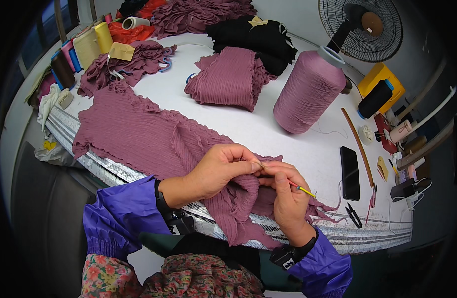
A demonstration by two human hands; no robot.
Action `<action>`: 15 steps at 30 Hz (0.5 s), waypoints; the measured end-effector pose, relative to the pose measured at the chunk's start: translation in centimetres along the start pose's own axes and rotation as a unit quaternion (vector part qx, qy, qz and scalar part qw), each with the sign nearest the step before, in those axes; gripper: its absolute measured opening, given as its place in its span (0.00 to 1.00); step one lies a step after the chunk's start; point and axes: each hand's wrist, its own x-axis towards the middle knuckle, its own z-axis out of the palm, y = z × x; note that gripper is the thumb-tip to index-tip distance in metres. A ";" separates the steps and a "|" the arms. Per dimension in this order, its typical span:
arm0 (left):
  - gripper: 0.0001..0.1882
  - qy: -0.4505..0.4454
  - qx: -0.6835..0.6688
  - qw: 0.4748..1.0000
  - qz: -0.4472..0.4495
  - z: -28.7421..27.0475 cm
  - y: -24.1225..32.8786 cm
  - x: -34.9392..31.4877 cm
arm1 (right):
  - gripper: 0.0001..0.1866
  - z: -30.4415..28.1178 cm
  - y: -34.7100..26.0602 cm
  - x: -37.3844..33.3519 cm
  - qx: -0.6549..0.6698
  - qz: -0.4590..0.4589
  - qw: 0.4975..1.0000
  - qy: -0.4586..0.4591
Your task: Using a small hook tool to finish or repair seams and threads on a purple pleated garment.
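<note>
A mauve ribbed knit piece [134,131] stretches across the table and drapes over its near edge. My left hand [216,169] pinches an edge of it between thumb and forefinger. Right against those fingertips, my right hand [289,203] is closed on a slim tool with a red and yellow handle [303,189], whose working tip is hidden by the fingers. It also touches the knit edge. Loose mauve yarn ends [325,213] trail from the fabric to the right of that hand.
Beyond my hands stand a big mauve yarn cone [310,92] and a folded mauve knit bundle [228,79]. Black fabric [253,42] lies behind. To the right are a phone [350,173], black thread snips [353,215], a wooden stick [356,144] and a fan [360,30].
</note>
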 end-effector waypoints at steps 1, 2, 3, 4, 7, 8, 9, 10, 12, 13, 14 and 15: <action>0.04 0.000 0.000 1.000 0.000 0.0 0.0 0.0 | 0.09 0.0 0.0 0.0 0.020 0.012 1.000 0.003; 0.04 0.001 0.000 1.000 -0.006 0.0 0.1 0.0 | 0.09 0.0 0.0 0.1 0.020 0.012 1.000 0.003; 0.04 0.003 0.000 1.000 -0.012 0.0 0.1 0.0 | 0.10 -0.1 0.0 0.1 0.045 0.023 0.999 0.000; 0.04 0.003 0.001 1.000 -0.012 0.0 0.1 0.0 | 0.10 -0.1 0.0 0.2 0.070 0.035 0.997 -0.002; 0.04 -0.001 0.002 1.000 -0.009 0.2 0.1 0.0 | 0.12 -0.3 -0.1 0.3 0.112 0.059 0.992 -0.008; 0.04 -0.004 -0.005 1.000 -0.008 0.2 0.1 0.0 | 0.12 -0.3 -0.2 0.4 0.112 0.059 0.992 -0.008; 0.04 -0.008 -0.011 1.000 -0.008 0.2 0.1 0.0 | 0.12 -0.3 -0.3 0.4 0.135 0.077 0.988 -0.007; 0.04 -0.008 -0.011 1.000 -0.008 0.2 0.1 0.0 | 0.12 -0.3 -0.4 0.4 0.158 0.094 0.983 -0.006; 0.04 -0.003 0.002 1.000 -0.008 0.2 0.1 0.0 | 0.12 -0.3 -0.3 0.5 0.170 0.103 0.980 -0.006; 0.04 -0.003 0.002 1.000 -0.008 0.1 0.0 0.0 | 0.12 -0.3 -0.2 0.5 0.182 0.112 0.977 -0.006; 0.04 -0.006 0.007 1.000 -0.005 0.1 0.0 0.0 | 0.12 -0.4 -0.2 0.5 0.182 0.112 0.977 -0.006; 0.04 -0.008 0.013 1.000 -0.002 0.0 -0.1 0.0 | 0.12 -0.4 -0.1 0.5 0.183 0.115 0.976 -0.007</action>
